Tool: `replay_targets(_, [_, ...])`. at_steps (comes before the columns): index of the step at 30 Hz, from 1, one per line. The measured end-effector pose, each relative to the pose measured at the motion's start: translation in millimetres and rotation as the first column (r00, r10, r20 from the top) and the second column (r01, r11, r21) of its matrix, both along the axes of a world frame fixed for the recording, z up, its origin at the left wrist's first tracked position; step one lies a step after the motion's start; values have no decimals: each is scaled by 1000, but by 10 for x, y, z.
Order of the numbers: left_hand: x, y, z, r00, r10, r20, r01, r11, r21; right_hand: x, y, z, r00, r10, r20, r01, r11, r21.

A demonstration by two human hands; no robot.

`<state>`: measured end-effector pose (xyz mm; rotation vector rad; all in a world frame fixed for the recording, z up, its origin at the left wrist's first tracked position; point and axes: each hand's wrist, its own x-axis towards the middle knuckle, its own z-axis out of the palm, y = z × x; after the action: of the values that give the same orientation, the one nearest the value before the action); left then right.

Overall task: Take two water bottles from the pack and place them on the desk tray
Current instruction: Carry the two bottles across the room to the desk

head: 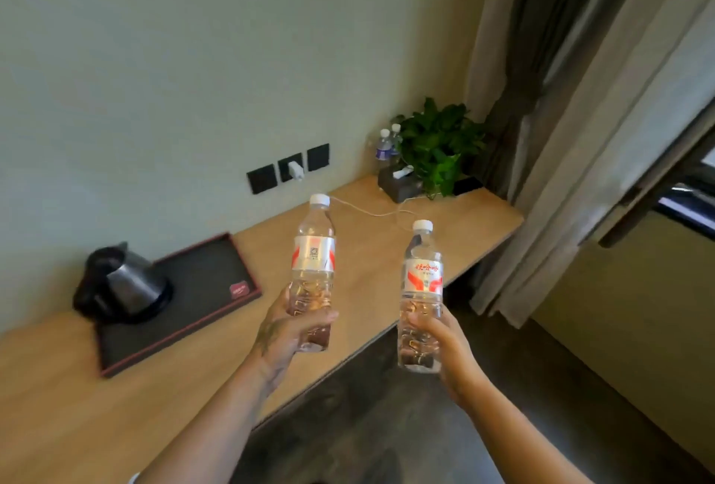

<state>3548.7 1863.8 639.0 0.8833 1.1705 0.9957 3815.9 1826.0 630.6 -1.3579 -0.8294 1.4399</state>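
Observation:
My left hand (pixel 288 332) grips the lower part of a clear water bottle (pixel 314 251) with a white cap and a red-and-white label, held upright above the wooden desk (pixel 367 251). My right hand (pixel 445 344) holds a second, matching water bottle (pixel 422 278) upright, just past the desk's front edge. The dark desk tray (pixel 209 301) with a reddish rim lies on the desk to the left of both bottles. The pack is not in view.
A metal electric kettle (pixel 124 286) stands on the tray's far left corner. At the desk's far end are a potted plant (pixel 441 147), a dark tissue box (pixel 398 183) and two other bottles (pixel 387 143). A white charger cable (pixel 363 209) crosses the desk. Curtains (pixel 561 135) hang on the right.

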Motion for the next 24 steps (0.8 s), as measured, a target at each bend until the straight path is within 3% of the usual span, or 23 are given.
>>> replay_targets(6, [-988, -573, -98, 926, 375, -32, -376, 925, -49, -976, 383, -178, 924, 377, -58, -380, 924, -42])
replay_targets(11, [-1515, -922, -151, 834, 551, -37, -552, 831, -61, -1759, 467, -198, 825, 562, -60, -564, 825, -33])
replay_targets(19, [-2176, -837, -285, 797, 604, 13, -601, 795, -77, -2619, 736, -150, 770, 637, -17, -637, 769, -45])
replay_targets(24, [-2442, -521, -361, 839, 541, 62, -537, 840, -78, -2896, 985, -155, 793, 610, 7, -609, 792, -47])
